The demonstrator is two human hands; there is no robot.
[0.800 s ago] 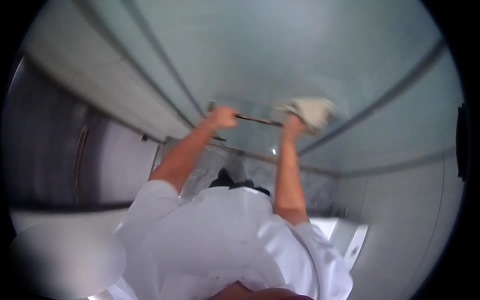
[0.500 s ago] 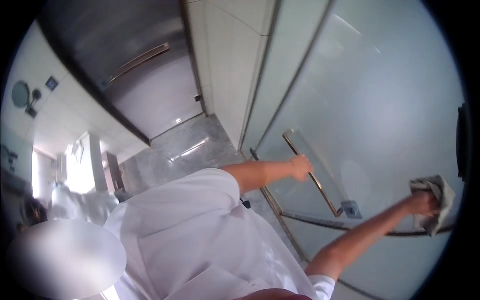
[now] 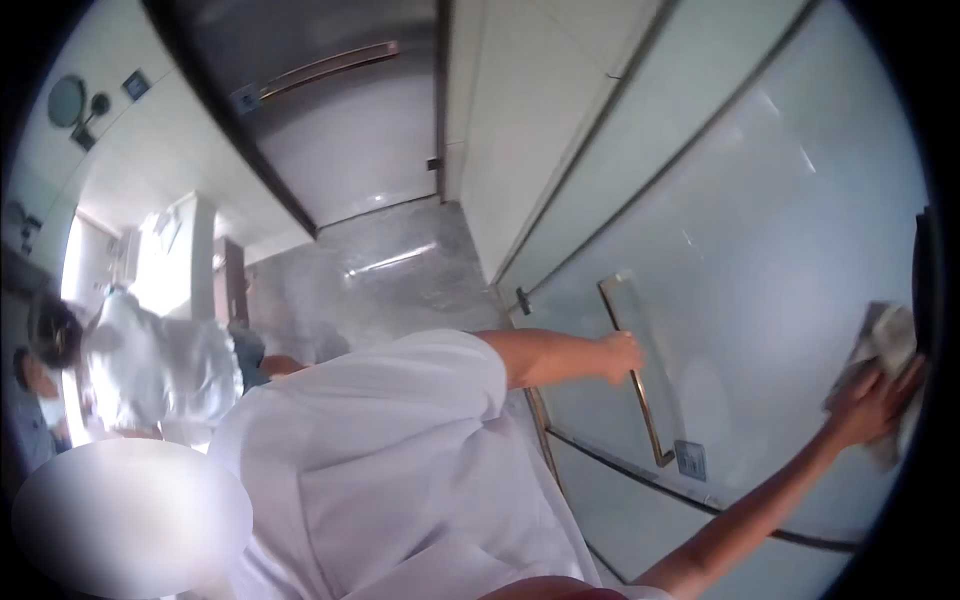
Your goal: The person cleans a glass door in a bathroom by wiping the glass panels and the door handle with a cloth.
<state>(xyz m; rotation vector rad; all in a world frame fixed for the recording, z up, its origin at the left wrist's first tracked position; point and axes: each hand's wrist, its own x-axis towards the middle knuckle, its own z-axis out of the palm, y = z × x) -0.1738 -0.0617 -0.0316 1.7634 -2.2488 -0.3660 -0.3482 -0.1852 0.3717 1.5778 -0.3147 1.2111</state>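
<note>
My left hand [image 3: 622, 356] is closed around the long gold handle [image 3: 645, 412] of a frosted glass door [image 3: 740, 320]. Toward the right edge of the view, my right hand [image 3: 868, 402] presses a crumpled beige cloth [image 3: 885, 335] against the glass. Its fingers lie over the cloth, which sticks out above and below them. My right arm is stretched out and my left is slightly bent. A small square label or plate [image 3: 690, 459] sits on the glass beside the handle's lower end.
A dark metal rail [image 3: 640, 478] curves along the glass. Another door [image 3: 370, 130] with a gold bar stands beyond the grey tiled floor [image 3: 390, 285]. At the left, a person in a pale shirt [image 3: 150, 355] stands near a second person [image 3: 40, 385]. A round mirror [image 3: 67, 100] hangs on the wall.
My right hand has slid the cloth farther along the glass, toward the view's right edge, and its fingers are more spread. My left hand stays on the handle. The view has shifted.
</note>
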